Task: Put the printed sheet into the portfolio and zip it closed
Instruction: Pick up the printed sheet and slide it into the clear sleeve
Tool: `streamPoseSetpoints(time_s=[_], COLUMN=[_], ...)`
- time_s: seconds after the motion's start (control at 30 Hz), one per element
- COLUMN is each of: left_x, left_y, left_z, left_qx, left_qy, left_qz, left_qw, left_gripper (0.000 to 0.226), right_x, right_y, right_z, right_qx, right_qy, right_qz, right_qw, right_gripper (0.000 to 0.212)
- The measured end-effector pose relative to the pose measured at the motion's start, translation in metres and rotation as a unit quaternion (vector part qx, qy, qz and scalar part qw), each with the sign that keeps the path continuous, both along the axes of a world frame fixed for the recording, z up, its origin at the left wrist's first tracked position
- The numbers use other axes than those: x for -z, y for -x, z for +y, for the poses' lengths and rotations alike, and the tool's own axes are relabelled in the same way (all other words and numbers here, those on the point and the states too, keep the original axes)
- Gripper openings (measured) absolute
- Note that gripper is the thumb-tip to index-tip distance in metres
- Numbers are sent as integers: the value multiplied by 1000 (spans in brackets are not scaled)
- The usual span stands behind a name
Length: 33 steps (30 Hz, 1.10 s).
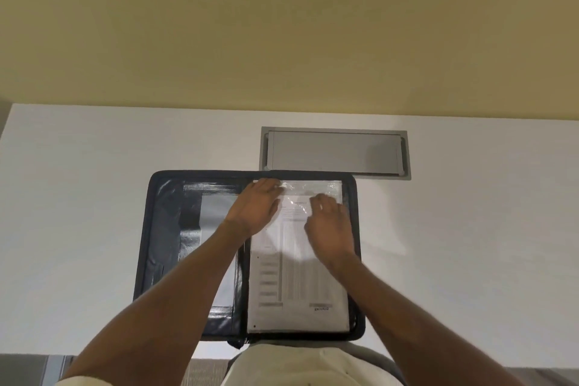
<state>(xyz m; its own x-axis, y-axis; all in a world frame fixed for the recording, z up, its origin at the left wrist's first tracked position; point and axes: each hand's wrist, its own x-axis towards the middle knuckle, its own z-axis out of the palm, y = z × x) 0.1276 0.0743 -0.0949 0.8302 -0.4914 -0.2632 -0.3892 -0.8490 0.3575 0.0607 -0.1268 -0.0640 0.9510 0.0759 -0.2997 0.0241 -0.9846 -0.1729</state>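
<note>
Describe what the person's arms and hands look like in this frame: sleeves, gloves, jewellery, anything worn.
Both forearms are bare right up to the bottom of the frame. The left hand and right hand wear no gloves, and no watch, bracelet or ring shows on the visible sides. A pale cream edge at the lower left corner may be a short sleeve; it is too cropped to be sure.

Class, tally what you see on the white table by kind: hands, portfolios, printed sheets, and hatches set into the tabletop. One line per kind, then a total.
Hands: 2, the left hand and the right hand
Portfolio: 1, lying open
Printed sheet: 1
Grey hatch: 1
Total: 5
</note>
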Motion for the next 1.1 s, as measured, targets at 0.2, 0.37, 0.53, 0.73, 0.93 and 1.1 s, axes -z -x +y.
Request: streamPoseSetpoints(time_s=[0.2, 0.37, 0.53, 0.73, 0.93, 1.1], left_x=[-4, -15, -22, -24, -20, -21], left_y=[19, 41, 70, 116, 145, 145], left_z=[6, 50, 118, 173, 189, 190], left_qx=[12, -117, -265, -443, -493, -506], left_qy=[-51, -40, -57, -73, -52, 1], left_qz=[-7, -32, -27, 34, 66, 47], left_qw=[999, 992, 962, 893, 866, 861], left_gripper=[53, 57, 55, 54, 43, 47], right_x=[9, 18, 23, 23, 28, 30], right_y=[83, 127, 160, 185, 201, 203], right_z=[33, 22, -2, -24, -36, -37], right_qx=[-31, -38, 13, 40, 23, 19], right_qy=[-35, -7, 16, 60, 110, 118], right_qz=[34, 58, 72, 61, 75, 88], right_qw=[998, 998, 997, 995, 991, 989], right_gripper=[63, 65, 68, 70, 71, 72])
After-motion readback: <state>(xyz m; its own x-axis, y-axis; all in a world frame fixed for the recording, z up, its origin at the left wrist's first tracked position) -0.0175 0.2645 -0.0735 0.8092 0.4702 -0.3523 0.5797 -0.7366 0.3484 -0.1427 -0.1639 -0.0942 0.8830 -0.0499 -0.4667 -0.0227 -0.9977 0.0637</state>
